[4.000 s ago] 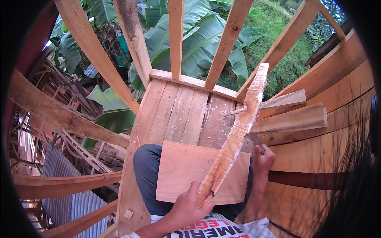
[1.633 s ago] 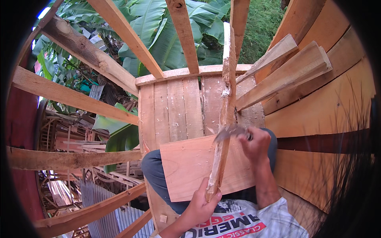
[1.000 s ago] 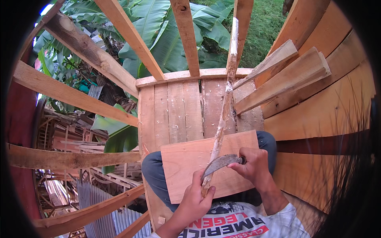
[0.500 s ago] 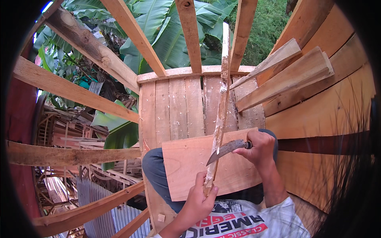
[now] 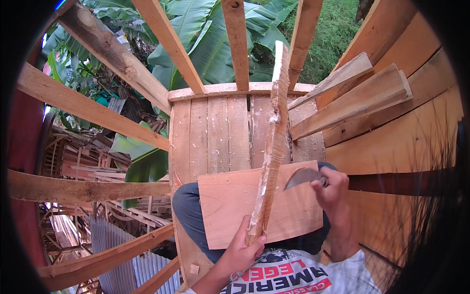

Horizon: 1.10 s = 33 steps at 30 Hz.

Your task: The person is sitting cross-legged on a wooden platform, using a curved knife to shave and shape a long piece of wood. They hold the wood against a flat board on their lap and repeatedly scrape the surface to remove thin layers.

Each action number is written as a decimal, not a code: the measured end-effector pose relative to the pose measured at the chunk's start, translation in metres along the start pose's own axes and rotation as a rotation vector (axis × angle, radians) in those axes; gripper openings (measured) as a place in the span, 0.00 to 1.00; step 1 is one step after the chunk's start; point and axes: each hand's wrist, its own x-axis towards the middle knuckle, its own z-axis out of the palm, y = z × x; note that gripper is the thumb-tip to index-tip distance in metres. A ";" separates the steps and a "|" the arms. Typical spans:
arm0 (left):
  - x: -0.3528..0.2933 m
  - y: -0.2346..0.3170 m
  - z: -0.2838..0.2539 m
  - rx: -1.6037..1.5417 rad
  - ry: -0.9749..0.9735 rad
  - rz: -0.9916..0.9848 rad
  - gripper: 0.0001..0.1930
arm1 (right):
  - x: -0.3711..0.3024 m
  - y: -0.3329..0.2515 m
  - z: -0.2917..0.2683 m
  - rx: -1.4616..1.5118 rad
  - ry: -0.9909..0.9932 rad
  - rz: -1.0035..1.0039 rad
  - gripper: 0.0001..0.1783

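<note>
My left hand (image 5: 247,245) grips the lower end of a long, rough-edged wooden strip (image 5: 272,147), which stands slanting up and away from me. Pale, freshly cut patches and bark-like bits show along its edge. In my right hand (image 5: 331,188) is a knife with a dark, curved blade (image 5: 302,178), held to the right of the strip and apart from it. The hand is slightly blurred, and its fingers wrap the handle, hiding most of it. Across my lap lies a flat wooden board (image 5: 230,206), beneath both the strip and the knife.
Shavings dot the plank floor (image 5: 218,132) ahead. Two loose wooden pieces (image 5: 352,100) lean at the right by the plank wall (image 5: 396,127). Slanted wooden posts (image 5: 235,44) form an open railing in front and at left. A small wood block (image 5: 194,269) lies near my left forearm.
The knife has come off the strip and moved right and slightly up with my right hand. The strip has turned in my left hand, showing more of its broad side.
</note>
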 end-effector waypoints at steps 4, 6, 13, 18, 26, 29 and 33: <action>-0.002 0.006 0.015 0.159 -0.028 0.010 0.29 | -0.013 -0.025 0.025 0.033 -0.124 -0.148 0.37; -0.001 0.002 0.019 0.266 -0.027 0.050 0.29 | -0.001 -0.019 0.018 -0.106 -0.037 -0.201 0.38; -0.005 0.000 0.029 0.081 -0.068 -0.049 0.27 | 0.026 0.016 0.020 -0.184 0.177 -0.146 0.41; -0.003 0.004 0.020 0.030 -0.035 0.002 0.26 | 0.022 0.005 0.025 -0.158 0.125 -0.082 0.39; 0.004 0.008 0.021 0.441 0.097 0.102 0.25 | -0.004 -0.011 0.024 -0.131 -0.057 -0.205 0.38; 0.012 0.005 0.012 0.539 0.044 0.176 0.23 | 0.011 -0.002 0.027 -0.200 0.000 -0.260 0.39; 0.013 -0.003 0.010 0.359 0.052 0.119 0.21 | 0.019 0.000 0.036 -0.163 0.070 -0.284 0.39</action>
